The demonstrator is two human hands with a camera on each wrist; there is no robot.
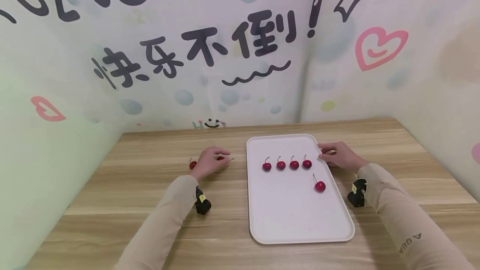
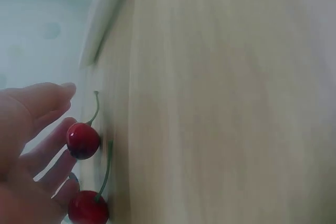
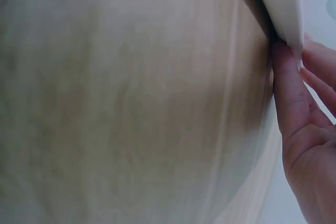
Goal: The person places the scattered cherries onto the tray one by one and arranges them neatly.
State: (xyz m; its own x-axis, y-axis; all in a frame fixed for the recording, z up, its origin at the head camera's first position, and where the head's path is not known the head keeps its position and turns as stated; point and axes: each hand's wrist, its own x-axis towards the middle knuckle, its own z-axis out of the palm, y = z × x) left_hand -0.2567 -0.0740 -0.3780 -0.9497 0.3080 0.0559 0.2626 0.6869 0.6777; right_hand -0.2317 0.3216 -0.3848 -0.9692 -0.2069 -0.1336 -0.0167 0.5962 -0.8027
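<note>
My left hand (image 1: 211,161) is at a red cherry (image 2: 83,141) with a green stem, on the table left of the tray. In the left wrist view its thumb stands apart from the fingers (image 2: 50,148), which lie behind the cherry. A second cherry (image 1: 193,164) sits beside the hand, farther left. With my right hand (image 1: 342,156) I pinch the right edge of a white tray (image 1: 296,216), near its far corner; the right wrist view shows the rim (image 3: 286,11) between thumb and fingers. Several cherries stand in a row on the tray, and one cherry (image 1: 320,186) lies nearer me.
The wood-grain table (image 1: 150,228) reaches back to a white printed wall (image 1: 210,107) with dark lettering. Side walls (image 1: 60,153) border the table. Each wrist carries a small black camera (image 1: 203,203) under a beige sleeve (image 1: 161,220).
</note>
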